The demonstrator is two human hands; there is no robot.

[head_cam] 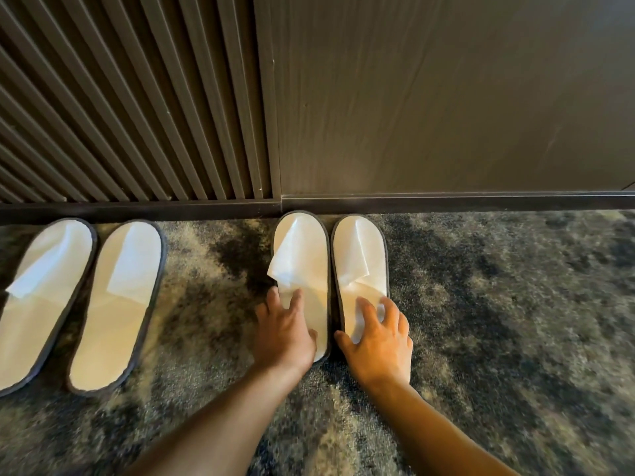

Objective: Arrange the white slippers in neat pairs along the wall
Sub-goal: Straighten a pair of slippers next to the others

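Two white slippers with grey edging lie side by side, toes against the skirting board. My left hand (283, 333) rests with spread fingers on the heel of the left slipper (302, 255), whose upper is partly folded up. My right hand (378, 341) presses, fingers spread, on the heel of the right slipper (360, 255). Neither hand grips anything. A second pair lies at the far left: one slipper (41, 293) cut off by the frame edge and its neighbour (117, 304), both angled slightly.
A dark skirting board (446, 202) runs along the wall. Behind the left pair is a ribbed panel (120, 97), behind the right pair a smooth dark panel (446, 91). Mottled blue-grey carpet (515, 321) extends to the right.
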